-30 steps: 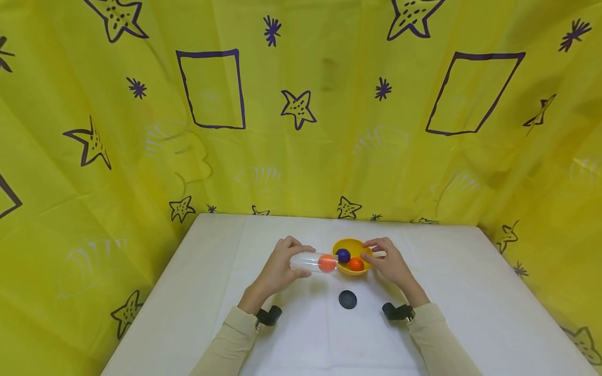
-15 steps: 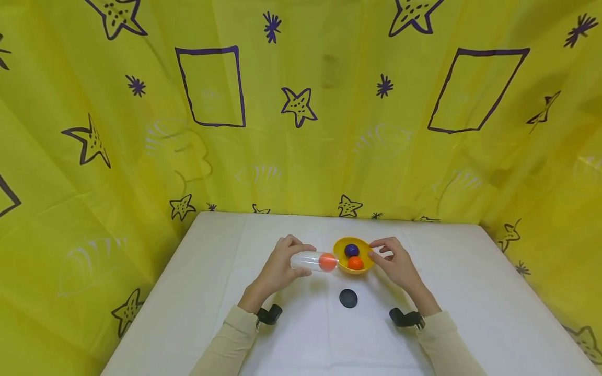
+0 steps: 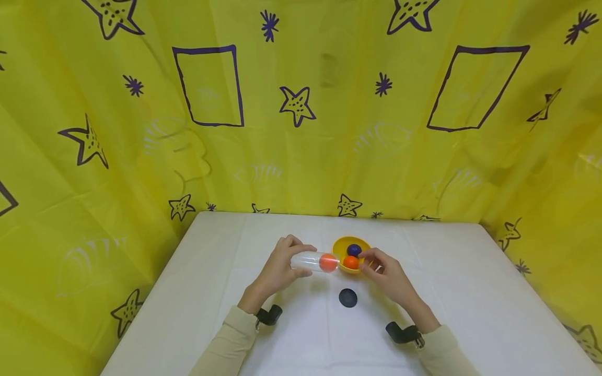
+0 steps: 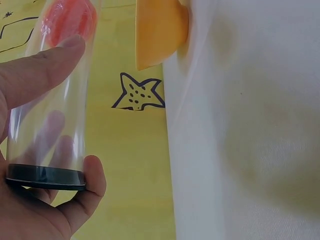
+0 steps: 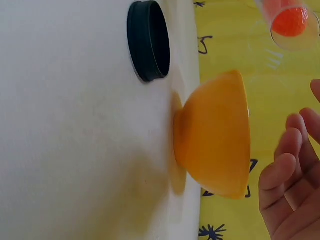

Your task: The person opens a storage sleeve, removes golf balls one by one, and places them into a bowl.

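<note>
My left hand (image 3: 276, 267) grips a clear plastic tube (image 3: 307, 260) lying almost level, its open mouth at the left rim of a yellow bowl (image 3: 340, 244). Inside the tube, near that mouth, sits an orange ball (image 3: 328, 262). A dark cap (image 4: 46, 176) closes the tube's other end, against my palm. The bowl holds a dark blue ball (image 3: 354, 250) and another orange ball (image 3: 350, 262). Over the bowl's right rim is my right hand (image 3: 389, 275), fingers loosely bent; the right wrist view shows nothing between the visible fingers (image 5: 278, 172).
A round black cap (image 3: 348, 297) lies on the white table (image 3: 324, 334) in front of the bowl, between my forearms. A yellow patterned curtain (image 3: 301, 156) hangs behind the table and along both sides.
The blue ball has shifted from beside the tube's mouth to farther back in the bowl. My right hand drew off rightward, then came back left over the rim. The left hand stays put.
</note>
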Motion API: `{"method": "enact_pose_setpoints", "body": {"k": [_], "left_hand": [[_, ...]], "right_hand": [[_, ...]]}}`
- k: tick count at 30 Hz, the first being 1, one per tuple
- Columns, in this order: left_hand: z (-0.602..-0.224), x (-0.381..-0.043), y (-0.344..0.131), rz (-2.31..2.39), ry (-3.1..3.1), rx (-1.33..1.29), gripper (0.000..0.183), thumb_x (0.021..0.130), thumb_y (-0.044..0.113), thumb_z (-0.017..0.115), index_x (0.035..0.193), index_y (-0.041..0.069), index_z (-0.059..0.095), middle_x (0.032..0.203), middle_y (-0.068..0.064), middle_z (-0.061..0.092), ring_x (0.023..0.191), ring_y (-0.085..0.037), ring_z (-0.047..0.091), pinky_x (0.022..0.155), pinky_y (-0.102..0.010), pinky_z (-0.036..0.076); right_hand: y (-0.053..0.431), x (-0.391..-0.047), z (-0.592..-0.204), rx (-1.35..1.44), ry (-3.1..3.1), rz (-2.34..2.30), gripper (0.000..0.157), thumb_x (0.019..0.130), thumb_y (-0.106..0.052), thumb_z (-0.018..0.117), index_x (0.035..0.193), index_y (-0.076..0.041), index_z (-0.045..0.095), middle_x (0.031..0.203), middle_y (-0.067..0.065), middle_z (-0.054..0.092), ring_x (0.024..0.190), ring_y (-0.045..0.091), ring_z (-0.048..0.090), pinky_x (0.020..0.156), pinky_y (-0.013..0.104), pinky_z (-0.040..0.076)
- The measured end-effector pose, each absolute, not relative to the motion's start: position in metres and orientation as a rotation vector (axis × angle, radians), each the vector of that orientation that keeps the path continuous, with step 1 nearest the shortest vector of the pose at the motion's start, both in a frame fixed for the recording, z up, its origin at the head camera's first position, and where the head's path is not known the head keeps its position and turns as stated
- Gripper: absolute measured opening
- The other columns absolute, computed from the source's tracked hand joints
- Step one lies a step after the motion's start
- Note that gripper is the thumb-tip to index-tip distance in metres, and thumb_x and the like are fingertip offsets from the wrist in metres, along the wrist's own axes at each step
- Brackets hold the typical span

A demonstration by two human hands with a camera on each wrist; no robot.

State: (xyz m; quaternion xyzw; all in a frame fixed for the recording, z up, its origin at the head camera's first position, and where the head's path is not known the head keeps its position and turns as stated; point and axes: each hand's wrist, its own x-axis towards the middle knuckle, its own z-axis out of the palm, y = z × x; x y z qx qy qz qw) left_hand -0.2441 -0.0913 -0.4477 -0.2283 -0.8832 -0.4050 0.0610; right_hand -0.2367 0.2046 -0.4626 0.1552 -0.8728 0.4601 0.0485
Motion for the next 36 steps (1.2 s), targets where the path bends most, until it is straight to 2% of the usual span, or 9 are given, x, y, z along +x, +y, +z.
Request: {"method": "enact_pose_setpoints", "body": {"k": [6,12,17,22,31,36], "left_hand": [[-0.444,-0.241,-0.090,-1.171,-2.648,-0.738,0.044,0.075,0.017,0.083,0.117,0.022,0.068,0.111,-0.003,0.055,0.105,-0.017,0.043,0.086,-0.034,0.044],[-0.442,-0.240,-0.089,-1.088,-2.640,-0.760,0.044,0.074,0.020,0.083,0.116,0.024,0.069,0.109,0.000,0.055,0.102,-0.015,0.043,0.083,-0.032,0.044],[-0.442,-0.238,-0.088,-1.074,-2.672,-0.759,0.044,0.075,0.020,0.082,0.116,0.027,0.068,0.110,0.004,0.054,0.104,-0.014,0.043,0.087,-0.033,0.046],[-0.442,-0.237,-0.086,-1.083,-2.697,-0.748,0.044,0.075,0.022,0.082,0.116,0.029,0.068,0.110,0.006,0.053,0.105,-0.012,0.043,0.088,-0.032,0.047],[-0.443,-0.237,-0.083,-1.054,-2.692,-0.752,0.043,0.074,0.024,0.083,0.114,0.031,0.068,0.108,0.007,0.052,0.105,-0.012,0.043,0.086,-0.030,0.049],[-0.444,-0.238,-0.083,-1.056,-2.683,-0.752,0.044,0.073,0.022,0.084,0.113,0.030,0.069,0.108,0.007,0.053,0.104,-0.012,0.043,0.087,-0.032,0.048]], "right_hand": [[0.194,-0.233,-0.466,0.551,-2.702,1.490,0.028,0.090,-0.023,0.068,0.114,-0.009,0.062,0.090,0.002,0.061,0.080,0.013,0.054,0.067,0.022,0.046],[0.187,-0.229,-0.469,0.648,-2.707,1.600,0.036,0.090,-0.027,0.067,0.121,-0.011,0.057,0.092,0.004,0.064,0.080,0.014,0.058,0.068,0.023,0.049],[0.183,-0.227,-0.471,0.676,-2.689,1.687,0.039,0.091,-0.029,0.066,0.125,-0.017,0.054,0.096,0.008,0.065,0.084,0.017,0.061,0.072,0.025,0.051],[0.182,-0.225,-0.471,0.682,-2.685,1.732,0.038,0.091,-0.028,0.067,0.125,-0.018,0.054,0.098,0.010,0.066,0.086,0.018,0.061,0.074,0.024,0.051],[0.180,-0.222,-0.467,0.628,-2.740,1.706,0.038,0.091,-0.032,0.066,0.123,-0.017,0.054,0.098,0.004,0.065,0.086,0.015,0.061,0.074,0.025,0.051],[0.180,-0.223,-0.469,0.624,-2.748,1.725,0.038,0.091,-0.032,0.066,0.123,-0.015,0.054,0.099,0.005,0.065,0.085,0.017,0.061,0.073,0.025,0.052]]}}
